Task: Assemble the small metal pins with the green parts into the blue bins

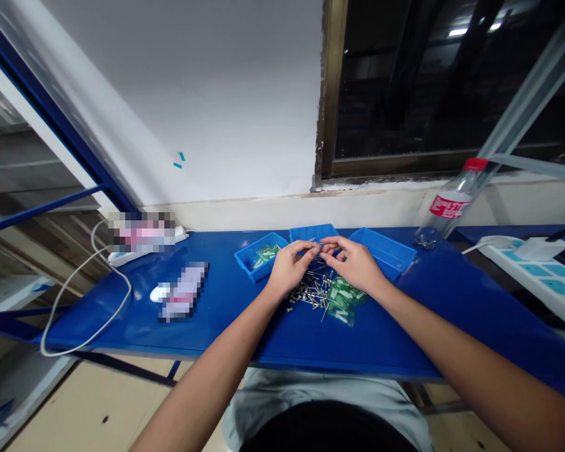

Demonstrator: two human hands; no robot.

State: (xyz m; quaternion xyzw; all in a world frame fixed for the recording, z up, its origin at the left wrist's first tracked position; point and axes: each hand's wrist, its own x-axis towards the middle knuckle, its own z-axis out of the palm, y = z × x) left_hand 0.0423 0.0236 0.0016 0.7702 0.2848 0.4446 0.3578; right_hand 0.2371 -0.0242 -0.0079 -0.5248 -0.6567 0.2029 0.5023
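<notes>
Head view, left to right: a white cable (75, 295) trails off the blue table (405, 339); a blue bin (258, 254) holds green pieces; the left hand (289, 267) and right hand (355, 263) meet fingertip to fingertip, pinching a small metal part (321, 248) too tiny to make out, directly above the pile of metal pins (311, 292); green boards (343, 301) lie just right of the pile; a plastic bottle (447, 204) leans far right.

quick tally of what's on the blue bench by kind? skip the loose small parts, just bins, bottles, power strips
Blue bins: 3
Plastic bottle: 1
Power strips: 2
Total: 6
</notes>
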